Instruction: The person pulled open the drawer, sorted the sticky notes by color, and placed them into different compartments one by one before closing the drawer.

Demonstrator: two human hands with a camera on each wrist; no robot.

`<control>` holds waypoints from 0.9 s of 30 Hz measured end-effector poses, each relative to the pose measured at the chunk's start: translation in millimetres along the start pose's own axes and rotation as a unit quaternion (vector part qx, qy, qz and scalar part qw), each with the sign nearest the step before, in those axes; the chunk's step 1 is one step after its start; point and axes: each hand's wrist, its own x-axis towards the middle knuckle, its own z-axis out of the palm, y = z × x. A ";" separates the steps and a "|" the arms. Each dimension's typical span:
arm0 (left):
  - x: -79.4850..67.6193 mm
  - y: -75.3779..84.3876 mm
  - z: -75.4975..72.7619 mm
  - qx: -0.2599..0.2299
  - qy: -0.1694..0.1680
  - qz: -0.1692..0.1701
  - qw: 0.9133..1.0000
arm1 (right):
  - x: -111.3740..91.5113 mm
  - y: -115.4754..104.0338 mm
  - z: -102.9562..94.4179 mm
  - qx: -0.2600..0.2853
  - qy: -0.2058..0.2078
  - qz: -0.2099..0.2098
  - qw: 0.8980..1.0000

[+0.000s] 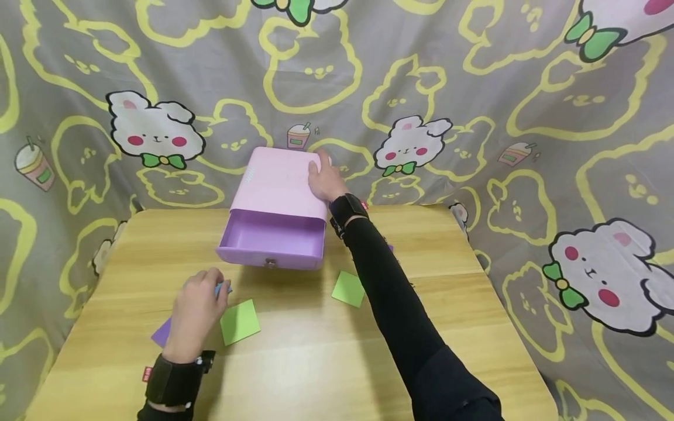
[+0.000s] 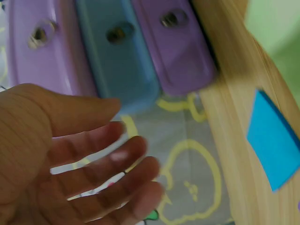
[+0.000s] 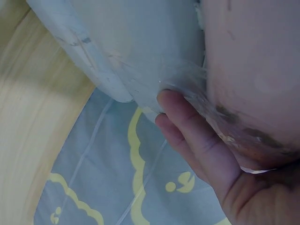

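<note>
A pink drawer box (image 1: 286,181) stands at the back of the table, its purple top drawer (image 1: 274,252) pulled out at the front. In the left wrist view, a blue drawer (image 2: 115,51) and a lower purple drawer (image 2: 180,51) also show, each with a metal knob. My left hand (image 1: 197,310) hovers in front of the box with loosely bent fingers and nothing between them. Close by it lies a blue paper square (image 2: 276,140), mostly hidden in the head view. My right hand (image 1: 327,180) rests on the box's back right corner, its extended fingers (image 3: 197,131) touching clear plastic film there.
A green paper square (image 1: 240,323) lies right of the left hand, and a purple one (image 1: 162,333) is partly behind that wrist. Another green square (image 1: 348,289) sits beside the right forearm. Patterned grey cloth (image 1: 316,88) hangs round the table (image 1: 295,374).
</note>
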 end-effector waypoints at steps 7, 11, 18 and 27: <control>12.8 -36.9 -5.4 0.008 -0.106 -0.023 0.994 | 0.0 2.6 -0.4 -0.001 0.010 -0.003 1.000; 18.1 -55.7 -1.8 0.021 -0.171 -0.025 0.985 | -0.6 3.0 -0.1 -0.006 0.005 0.000 1.000; 21.3 -79.0 10.6 0.046 -0.261 -0.045 0.963 | -3.4 1.0 -0.2 0.008 0.009 -0.004 1.000; 12.2 -94.8 26.2 0.065 -0.298 -0.077 0.949 | -4.7 1.3 1.1 0.007 0.003 0.000 1.000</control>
